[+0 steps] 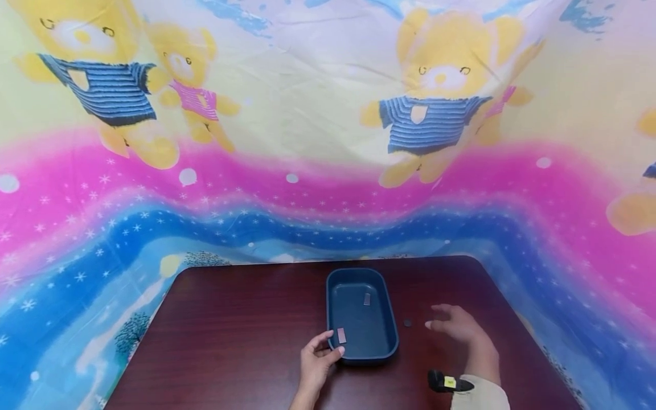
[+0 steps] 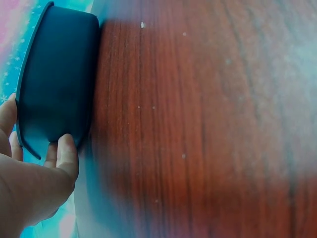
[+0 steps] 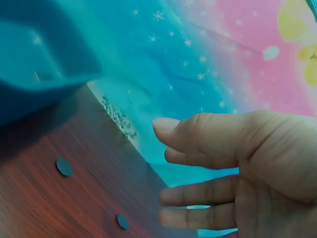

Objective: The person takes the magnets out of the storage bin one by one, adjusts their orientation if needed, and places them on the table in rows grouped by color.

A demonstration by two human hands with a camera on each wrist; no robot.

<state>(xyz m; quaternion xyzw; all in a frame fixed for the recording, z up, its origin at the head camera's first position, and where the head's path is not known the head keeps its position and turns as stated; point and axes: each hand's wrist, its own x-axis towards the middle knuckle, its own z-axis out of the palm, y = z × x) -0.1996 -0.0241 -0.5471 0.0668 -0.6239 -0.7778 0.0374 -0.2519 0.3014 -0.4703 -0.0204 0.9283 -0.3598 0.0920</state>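
The left grip (image 1: 315, 364) pinched a dark-blue, oblong plastic tray (image 1: 365, 327) by its near corner, apparently to steady it, while the spread, empty right grip (image 1: 463, 331) hung near a small dark disc (image 1: 407, 323).

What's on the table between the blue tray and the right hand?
In the head view, a small dark disc lies between the blue tray and the right hand. The right wrist view shows a second disc, farther from the tray.
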